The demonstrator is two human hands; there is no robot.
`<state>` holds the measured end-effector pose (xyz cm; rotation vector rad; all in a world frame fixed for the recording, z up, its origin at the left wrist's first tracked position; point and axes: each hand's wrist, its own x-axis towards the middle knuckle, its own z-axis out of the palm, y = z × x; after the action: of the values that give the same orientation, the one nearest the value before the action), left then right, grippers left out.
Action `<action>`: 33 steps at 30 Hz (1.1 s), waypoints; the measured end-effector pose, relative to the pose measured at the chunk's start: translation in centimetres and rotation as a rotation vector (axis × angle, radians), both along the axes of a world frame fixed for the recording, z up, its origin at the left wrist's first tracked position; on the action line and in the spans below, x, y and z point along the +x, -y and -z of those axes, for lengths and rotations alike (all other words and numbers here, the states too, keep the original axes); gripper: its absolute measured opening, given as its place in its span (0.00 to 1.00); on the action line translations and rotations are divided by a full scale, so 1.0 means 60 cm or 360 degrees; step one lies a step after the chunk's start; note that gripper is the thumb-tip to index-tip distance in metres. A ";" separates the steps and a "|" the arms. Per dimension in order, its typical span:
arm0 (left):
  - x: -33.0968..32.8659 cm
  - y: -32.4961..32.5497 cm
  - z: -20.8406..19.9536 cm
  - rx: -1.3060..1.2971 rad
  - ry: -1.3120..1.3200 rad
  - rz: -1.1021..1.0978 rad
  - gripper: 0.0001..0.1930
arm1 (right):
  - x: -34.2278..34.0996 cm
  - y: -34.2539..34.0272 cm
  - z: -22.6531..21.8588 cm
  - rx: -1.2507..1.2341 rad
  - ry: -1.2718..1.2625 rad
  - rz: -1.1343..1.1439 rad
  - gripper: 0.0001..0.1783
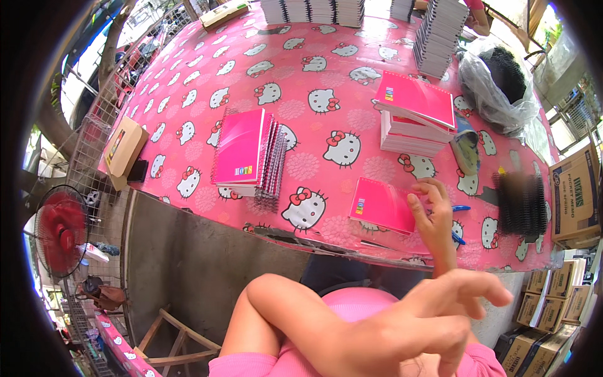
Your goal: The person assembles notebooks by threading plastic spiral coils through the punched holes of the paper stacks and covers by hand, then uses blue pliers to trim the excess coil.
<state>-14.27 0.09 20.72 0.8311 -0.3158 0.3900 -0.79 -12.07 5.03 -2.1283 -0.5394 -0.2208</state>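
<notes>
A thin pink-covered booklet (382, 205) lies flat near the table's front edge. My right hand (434, 217) is at its right edge, thumb and fingers apart, the thumb close to the cover's upper right corner; whether it touches is unclear. Crossing in front of my body, my left hand (433, 317) is raised close to the camera, index finger stretched out and nothing visible in it. Beside the right hand lie two blue pens (460, 208). Behind the booklet stands a stack of pink-covered pads (416, 100), its top one askew. Left of these is a pile of spiral-bound pink notebooks (242, 147).
Black binding coils (522, 204), blurred, lie at the right. A clear plastic bag (502, 88) with black contents stands behind them. Tall stacks of spiral notebooks (438, 38) line the far side, where another person's arm (479, 21) shows. Cardboard boxes (575, 195) stand right; a red fan (61, 231) left.
</notes>
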 end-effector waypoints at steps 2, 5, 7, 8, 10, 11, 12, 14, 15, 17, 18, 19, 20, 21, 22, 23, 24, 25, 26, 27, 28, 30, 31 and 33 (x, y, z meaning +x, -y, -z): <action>0.000 0.005 0.002 -0.0064 -0.0057 -0.0226 0.36 | 0.006 -0.002 0.015 -0.0123 -0.0061 -0.0004 0.16; 0.004 -0.003 -0.013 -0.0020 -0.0095 -0.0124 0.35 | 0.012 0.025 0.015 -0.0357 0.0012 0.0035 0.21; 0.014 -0.017 0.012 0.0186 0.0162 0.0040 0.34 | 0.013 0.029 0.010 -0.0397 -0.0074 0.0025 0.25; 0.016 -0.020 0.019 0.0238 0.0258 0.0079 0.33 | 0.015 0.029 0.010 -0.0422 -0.0119 0.0014 0.26; 0.014 -0.010 0.009 0.0108 0.0147 0.0061 0.30 | 0.022 0.033 0.025 -0.0436 -0.0211 -0.0020 0.29; 0.014 -0.012 -0.003 0.0026 -0.0028 0.0046 0.29 | 0.029 0.027 0.040 -0.0433 -0.0264 -0.0076 0.30; -0.005 -0.014 -0.039 -0.0103 -0.0413 0.0094 0.28 | 0.034 0.022 0.050 -0.0416 -0.0296 -0.0113 0.30; -0.019 -0.026 -0.054 -0.0376 -0.0836 0.0306 0.22 | 0.032 0.042 0.039 -0.0411 -0.0340 -0.0032 0.31; -0.018 -0.030 -0.050 -0.0370 -0.0821 0.0384 0.22 | 0.034 0.045 0.040 -0.0425 -0.0337 -0.0044 0.29; -0.006 -0.037 -0.023 -0.0241 -0.0549 0.0499 0.22 | 0.041 0.042 0.049 -0.0450 -0.0340 -0.0094 0.26; 0.001 -0.043 -0.010 -0.0182 -0.0429 0.0536 0.22 | 0.044 0.032 0.055 -0.0475 -0.0302 -0.0129 0.25; 0.003 -0.045 -0.001 -0.0141 -0.0356 0.0565 0.23 | 0.045 0.018 0.058 -0.0499 -0.0264 -0.0165 0.25; 0.014 -0.053 0.001 -0.0136 -0.0272 0.0708 0.23 | 0.042 0.031 0.044 -0.0559 -0.0220 -0.0086 0.24; 0.019 -0.055 0.003 -0.0109 -0.0233 0.0770 0.23 | 0.043 0.033 0.049 -0.0518 -0.0222 -0.0081 0.25; 0.022 -0.054 0.005 -0.0092 -0.0204 0.0823 0.24 | 0.045 0.037 0.056 -0.0477 -0.0223 -0.0079 0.25; 0.024 -0.053 0.006 -0.0081 -0.0186 0.0877 0.24 | 0.046 0.040 0.062 -0.0437 -0.0223 -0.0081 0.25; 0.025 -0.052 0.008 -0.0080 -0.0176 0.0917 0.25 | 0.048 0.043 0.066 -0.0354 -0.0322 -0.0065 0.25; 0.027 -0.053 0.009 -0.0080 -0.0180 0.0956 0.25 | 0.050 0.045 0.070 -0.0273 -0.0420 -0.0050 0.25; 0.026 -0.053 0.010 -0.0082 -0.0183 0.0987 0.26 | 0.050 0.045 0.072 -0.0192 -0.0517 -0.0034 0.25; 0.026 -0.053 0.010 -0.0080 -0.0188 0.1020 0.26 | 0.047 0.040 0.062 -0.0168 -0.0601 0.0014 0.25; 0.028 -0.055 0.010 -0.0073 -0.0195 0.1044 0.27 | 0.043 0.034 0.042 -0.0144 -0.0687 0.0063 0.24; 0.028 -0.054 0.006 0.0014 -0.0164 0.1023 0.28 | 0.042 0.029 0.037 -0.0233 -0.0407 0.0099 0.22; 0.027 -0.052 0.003 0.0126 -0.0078 0.0905 0.29 | 0.044 0.028 0.040 -0.0339 -0.0040 0.0090 0.22; 0.031 -0.046 0.009 0.0562 0.0273 0.0330 0.25 | 0.039 0.032 0.048 -0.0322 0.0098 0.0088 0.21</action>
<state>-12.42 2.85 20.20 1.1005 -0.6376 0.2132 1.57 -13.97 2.14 -2.3414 -0.5586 -0.2734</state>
